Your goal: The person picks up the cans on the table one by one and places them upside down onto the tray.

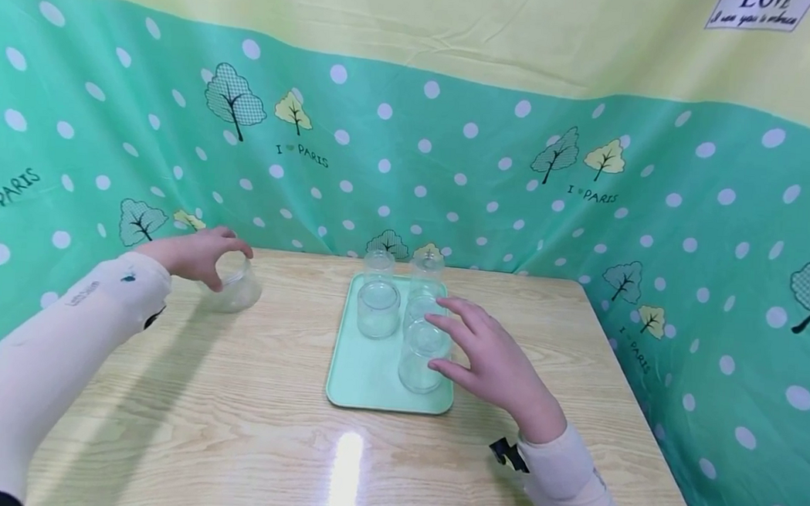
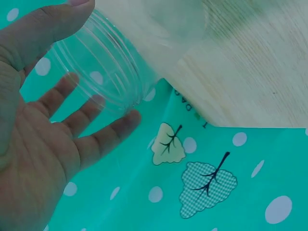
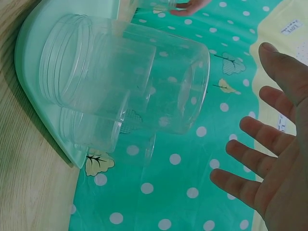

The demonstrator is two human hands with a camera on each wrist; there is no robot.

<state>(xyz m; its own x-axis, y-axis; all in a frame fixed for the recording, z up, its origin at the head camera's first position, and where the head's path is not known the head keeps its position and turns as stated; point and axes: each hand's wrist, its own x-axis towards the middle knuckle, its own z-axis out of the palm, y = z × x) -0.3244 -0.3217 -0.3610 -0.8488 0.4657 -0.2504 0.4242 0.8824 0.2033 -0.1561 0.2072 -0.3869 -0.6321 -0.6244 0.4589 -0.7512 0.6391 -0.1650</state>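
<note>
At the table's left, my left hand (image 1: 199,256) holds a clear jar (image 1: 241,293) near its top, thumb on one side and fingers on the other. In the left wrist view its threaded mouth (image 2: 113,57) lies toward my palm. My right hand (image 1: 489,359) is beside the nearest jar (image 1: 417,374) on the green tray (image 1: 362,382). The right wrist view shows a gap between its spread fingers (image 3: 264,134) and that clear jar (image 3: 144,77), which stands mouth down. Several similar jars stand in two columns on the tray.
The wooden table (image 1: 263,414) ends at the back and right against a green dotted curtain (image 1: 354,172). A glare streak (image 1: 345,474) lies across the table near me. On the tray's left column, a jar (image 1: 378,313) stands around the middle.
</note>
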